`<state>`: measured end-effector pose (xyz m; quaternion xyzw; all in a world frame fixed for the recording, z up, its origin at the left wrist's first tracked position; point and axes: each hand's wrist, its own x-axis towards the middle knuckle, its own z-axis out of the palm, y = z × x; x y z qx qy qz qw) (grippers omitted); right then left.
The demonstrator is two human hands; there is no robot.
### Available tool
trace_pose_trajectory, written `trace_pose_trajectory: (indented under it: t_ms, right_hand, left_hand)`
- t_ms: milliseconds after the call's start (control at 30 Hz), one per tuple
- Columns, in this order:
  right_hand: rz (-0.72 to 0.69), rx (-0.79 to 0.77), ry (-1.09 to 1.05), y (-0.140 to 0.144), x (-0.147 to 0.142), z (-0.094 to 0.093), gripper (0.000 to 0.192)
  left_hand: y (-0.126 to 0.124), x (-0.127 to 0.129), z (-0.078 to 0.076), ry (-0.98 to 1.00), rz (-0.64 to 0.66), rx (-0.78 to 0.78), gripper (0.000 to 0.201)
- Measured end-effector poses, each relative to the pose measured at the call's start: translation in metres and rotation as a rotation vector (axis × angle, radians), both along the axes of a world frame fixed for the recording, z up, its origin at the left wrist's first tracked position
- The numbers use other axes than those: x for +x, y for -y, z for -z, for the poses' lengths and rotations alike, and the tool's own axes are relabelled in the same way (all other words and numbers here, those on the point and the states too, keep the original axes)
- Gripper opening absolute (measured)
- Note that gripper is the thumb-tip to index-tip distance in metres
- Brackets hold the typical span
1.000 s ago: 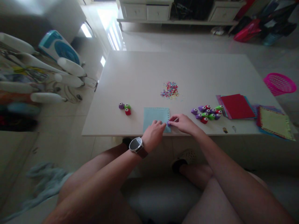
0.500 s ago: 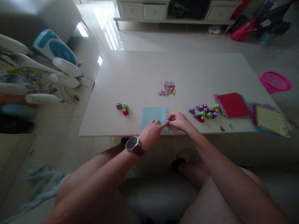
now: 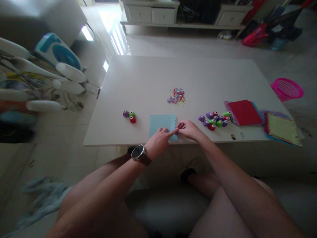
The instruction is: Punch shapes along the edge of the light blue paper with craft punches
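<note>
A light blue sheet of paper (image 3: 158,123) lies at the table's front edge, with small punched shapes along its right and top edges. My left hand (image 3: 159,140) rests on its lower part, index finger stretched toward the right edge and the other fingers on the paper. At that edge my right hand (image 3: 188,129) is closed in a pinch, its fingertips meeting my left index finger. Whatever is between them is too small and hidden to make out. Left of the sheet sit a purple, a green and a red craft punch (image 3: 132,119). Several more craft punches (image 3: 213,121) are grouped right of my right hand.
Colourful paper confetti (image 3: 177,96) is heaped beyond the sheet on the white table (image 3: 138,79). To the right lie a stack of coloured paper with red on top (image 3: 245,112) and sheets with punched edges (image 3: 282,129). A pink basket (image 3: 288,89) stands past the table's right end.
The view has shifted slightly. Both hands keep nearly the same place and pose at the paper's right edge; nothing on the table has visibly moved.
</note>
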<state>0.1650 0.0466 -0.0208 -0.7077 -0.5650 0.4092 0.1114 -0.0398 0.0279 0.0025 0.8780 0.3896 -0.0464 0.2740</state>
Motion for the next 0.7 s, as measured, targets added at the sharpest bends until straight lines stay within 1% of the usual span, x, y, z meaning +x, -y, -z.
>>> trace_pose_trajectory:
  t_ms: [100, 267, 433, 533, 700]
  right_hand:
    - [-0.013, 0.006, 0.037, 0.0, 0.008, -0.007, 0.006]
    - [-0.031, 0.061, 0.136, 0.001, 0.012, -0.008, 0.008]
    - [-0.153, 0.157, 0.192, 0.003, 0.007, -0.004, 0.014]
    - [-0.176, 0.208, 0.293, 0.004, 0.01, -0.008, 0.013]
    - [-0.188, 0.172, 0.458, 0.005, 0.022, -0.015, 0.019]
  left_hand:
    - [0.002, 0.0, 0.0, 0.008, -0.029, 0.006, 0.076]
    - [0.005, 0.006, -0.004, -0.031, -0.042, 0.037, 0.058]
    - [0.008, 0.009, -0.009, -0.06, -0.067, 0.048, 0.047]
    - [0.008, 0.01, -0.012, -0.066, -0.068, 0.048, 0.043]
    - [0.007, 0.011, -0.016, -0.084, -0.068, 0.051, 0.035]
